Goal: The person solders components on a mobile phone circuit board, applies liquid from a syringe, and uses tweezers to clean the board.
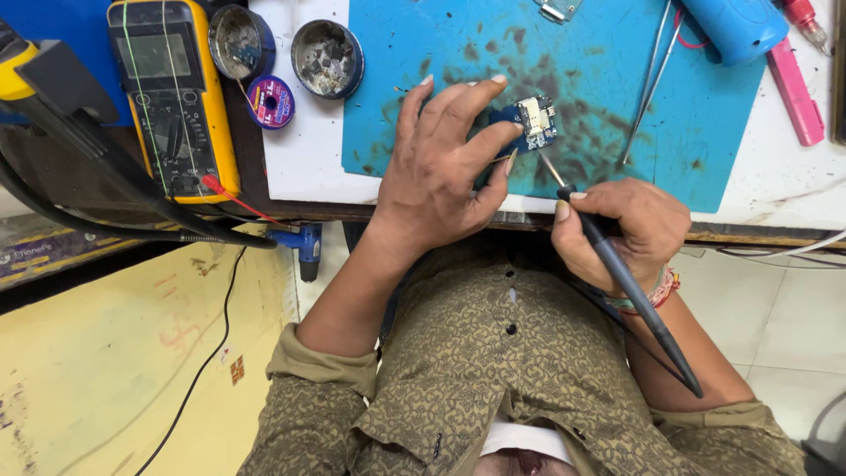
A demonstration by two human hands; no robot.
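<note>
A small blue rectangular circuit board (533, 125) with a silver metal part on top lies on the stained blue work mat (564, 62), near the mat's front edge. The left hand (441, 167) pins it there, thumb and forefinger pinching its left end. Just to its front right, the right hand (630, 225) grips a slim black soldering iron (617, 264) like a pen, the thin metal tip reaching the board's lower edge.
</note>
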